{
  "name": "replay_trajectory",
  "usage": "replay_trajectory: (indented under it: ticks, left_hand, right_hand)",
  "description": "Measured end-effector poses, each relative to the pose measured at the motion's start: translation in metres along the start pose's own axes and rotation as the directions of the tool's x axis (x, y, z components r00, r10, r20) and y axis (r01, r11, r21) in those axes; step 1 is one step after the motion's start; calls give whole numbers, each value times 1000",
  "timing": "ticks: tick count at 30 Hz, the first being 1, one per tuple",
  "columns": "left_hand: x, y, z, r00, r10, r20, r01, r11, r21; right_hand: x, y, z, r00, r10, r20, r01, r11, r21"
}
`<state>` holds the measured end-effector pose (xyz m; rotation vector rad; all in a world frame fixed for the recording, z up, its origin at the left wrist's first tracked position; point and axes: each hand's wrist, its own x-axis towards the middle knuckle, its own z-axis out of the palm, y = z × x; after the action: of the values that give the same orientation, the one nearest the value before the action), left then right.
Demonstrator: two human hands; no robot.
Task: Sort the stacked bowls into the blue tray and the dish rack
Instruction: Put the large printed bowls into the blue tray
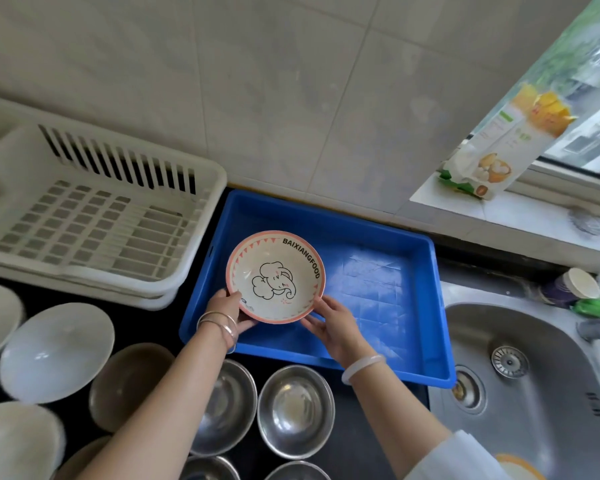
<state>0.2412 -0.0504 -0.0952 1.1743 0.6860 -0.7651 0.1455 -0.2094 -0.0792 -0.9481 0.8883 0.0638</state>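
Note:
A cream bowl with a pink rim and an elephant drawing [275, 276] hangs over the left part of the blue tray [378, 233]. My left hand [226, 308] grips its near-left edge and my right hand [333, 323] holds its near-right edge. The tray holds nothing else. A white plastic dish rack [94, 216] stands to the tray's left, with no dishes in it. Near me on the dark counter stand several steel bowls [296, 410], white bowls [54, 351] and a beige bowl [125, 382].
A steel sink [534, 375] lies to the right of the tray, with a faucet at its right edge. A carton [510, 147] stands on the window sill at the upper right. A tiled wall runs behind the rack and tray.

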Motion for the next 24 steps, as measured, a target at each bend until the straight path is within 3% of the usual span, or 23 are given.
replay_trajectory:
  ticks: [9,24]
  left_hand:
    - [5,10,8,996,90,1,-89,987,-135]
    - [11,10,24,962,254,-104,-263,960,-94]
  right_hand:
    - [19,-7,34,996,-68,-61,71,996,62]
    - [33,-18,50,984,-57,-167,62,998,22]
